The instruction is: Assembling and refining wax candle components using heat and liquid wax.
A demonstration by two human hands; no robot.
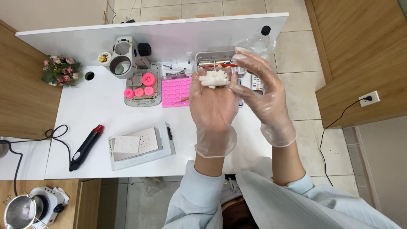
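Both my hands wear clear thin gloves and are raised above the white table (97, 106). My left hand (213, 106) holds a small white flower-shaped piece (213, 78) at its fingertips. My right hand (260, 87) is beside it on the right, fingers spread and curved, with its thumb touching the edge of the flower piece. Under the hands lies a pink mould tray (175, 91) with round pockets.
A microscope (127, 59) stands on a base with pink flower pieces (142, 87). A black and red heat tool (86, 147), a white box with a white pad (142, 145), a clear tray of tools (214, 59), a plastic bottle (259, 40) and a flower bunch (61, 71) are on the table. A hot plate with pot (29, 208) sits lower left.
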